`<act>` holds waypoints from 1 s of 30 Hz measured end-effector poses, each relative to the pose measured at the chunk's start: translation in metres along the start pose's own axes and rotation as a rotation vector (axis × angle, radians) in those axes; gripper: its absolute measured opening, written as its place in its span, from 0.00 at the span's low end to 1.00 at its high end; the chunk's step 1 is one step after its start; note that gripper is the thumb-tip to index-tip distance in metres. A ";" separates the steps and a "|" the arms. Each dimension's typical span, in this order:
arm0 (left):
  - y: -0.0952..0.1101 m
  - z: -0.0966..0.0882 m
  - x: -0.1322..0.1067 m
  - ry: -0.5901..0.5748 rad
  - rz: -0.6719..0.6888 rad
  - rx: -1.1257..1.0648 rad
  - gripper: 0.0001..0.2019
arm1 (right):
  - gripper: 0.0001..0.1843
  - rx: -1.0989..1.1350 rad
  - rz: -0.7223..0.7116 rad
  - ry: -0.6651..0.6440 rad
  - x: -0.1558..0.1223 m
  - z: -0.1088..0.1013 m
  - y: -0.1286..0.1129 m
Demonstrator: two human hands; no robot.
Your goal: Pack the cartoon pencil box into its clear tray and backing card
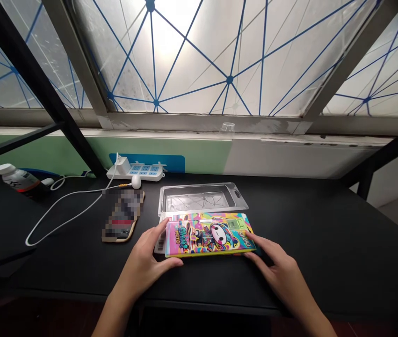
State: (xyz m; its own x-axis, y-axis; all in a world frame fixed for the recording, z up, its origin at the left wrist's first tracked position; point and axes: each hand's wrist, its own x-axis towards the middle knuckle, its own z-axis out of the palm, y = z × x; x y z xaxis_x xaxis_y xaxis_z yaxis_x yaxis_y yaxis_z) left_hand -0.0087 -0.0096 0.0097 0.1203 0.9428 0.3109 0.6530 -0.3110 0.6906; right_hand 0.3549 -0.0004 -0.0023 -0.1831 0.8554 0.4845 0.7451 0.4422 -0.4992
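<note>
A colourful pencil case with a cartoon character on its lid lies in front of me, tilted slightly toward me. My left hand grips its left end, thumb along the near edge and fingers at the far corner. At the right end my right hand pinches the case, with fingers on top and the thumb low at the near corner. Behind it lies a clear plastic blister tray, open side up. Part of a card with a barcode shows under the case's left end; the rest is hidden.
A phone lies left on the black desk. A white cable loops beside it to a power strip. A bottle stands far left. Black metal posts flank the desk; a small clear cup sits on the windowsill.
</note>
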 end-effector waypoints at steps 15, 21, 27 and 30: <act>-0.001 -0.003 0.121 0.086 0.155 0.270 0.31 | 0.19 -0.054 -0.149 0.003 0.131 0.011 0.033; -0.019 0.003 0.112 -0.030 0.084 0.315 0.33 | 0.15 -0.032 -0.201 -0.055 0.120 0.030 0.045; -0.016 0.004 0.111 -0.090 0.063 0.422 0.27 | 0.13 -0.132 -0.321 -0.044 0.118 0.031 0.035; -0.009 0.008 0.111 -0.066 0.116 0.503 0.25 | 0.10 -0.126 -0.442 0.014 0.113 0.031 0.022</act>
State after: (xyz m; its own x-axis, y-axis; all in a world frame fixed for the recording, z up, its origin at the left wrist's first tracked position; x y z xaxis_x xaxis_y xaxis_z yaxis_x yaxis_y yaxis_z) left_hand 0.0052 0.0986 0.0325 0.2491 0.9162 0.3138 0.9093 -0.3328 0.2498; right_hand 0.3306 0.1144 0.0195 -0.4934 0.5877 0.6413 0.6696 0.7272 -0.1512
